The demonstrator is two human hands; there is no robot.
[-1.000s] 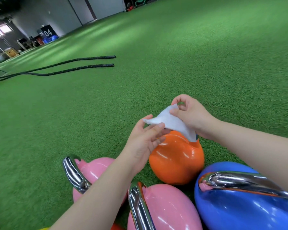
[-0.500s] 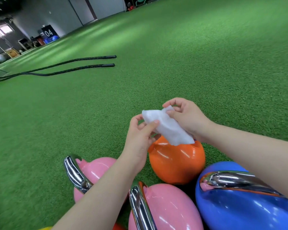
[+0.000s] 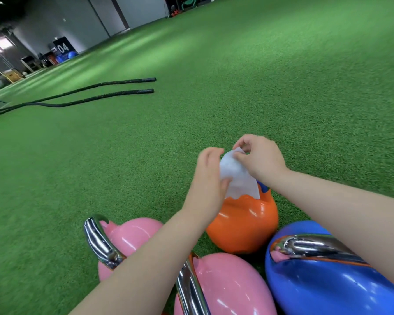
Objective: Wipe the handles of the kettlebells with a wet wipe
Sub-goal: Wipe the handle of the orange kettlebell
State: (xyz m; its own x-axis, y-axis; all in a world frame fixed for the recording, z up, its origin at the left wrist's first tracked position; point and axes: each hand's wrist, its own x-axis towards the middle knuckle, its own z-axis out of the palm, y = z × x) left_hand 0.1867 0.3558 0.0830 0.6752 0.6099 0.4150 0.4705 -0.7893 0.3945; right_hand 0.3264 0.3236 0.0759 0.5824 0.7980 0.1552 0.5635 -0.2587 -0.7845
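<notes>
While both hands work the wet wipe (image 3: pixel 236 178) above the orange kettlebell (image 3: pixel 243 226), the sheet hangs partly unfolded, its lower edge draped onto the top of the orange shell. Left hand (image 3: pixel 208 173): fingers curled round the wipe's left side, thumb pressing it near the lower edge. Right hand (image 3: pixel 258 159): thumb and fingertips pinching the upper corner at 12 o'clock of the sheet.

Likely hazards, as a judgement: the thin, limp, damp sheet may cling to itself and bunch, leaving little wiping surface; a corner released too soon could drop the wipe onto the green artificial turf (image 3: pixel 282 87), where its short fibres would soil it. The orange kettlebell's handle is hidden behind the wipe and hands, so its state cannot be told.

Materials: kettlebell bodies are glossy, rounded, hard-looking shells with bright highlights; two pink kettlebells (image 3: pixel 223 285) lie at 7 and 6 o'clock of the orange one, a blue kettlebell (image 3: pixel 328 283) at 4 o'clock, the group set close together. Their chrome handles (image 3: pixel 100 242) are smooth, mirror-bright bars, probably slippery under a wet sheet. Black battle ropes (image 3: pixel 96 94) lie well apart at 10 o'clock.
</notes>
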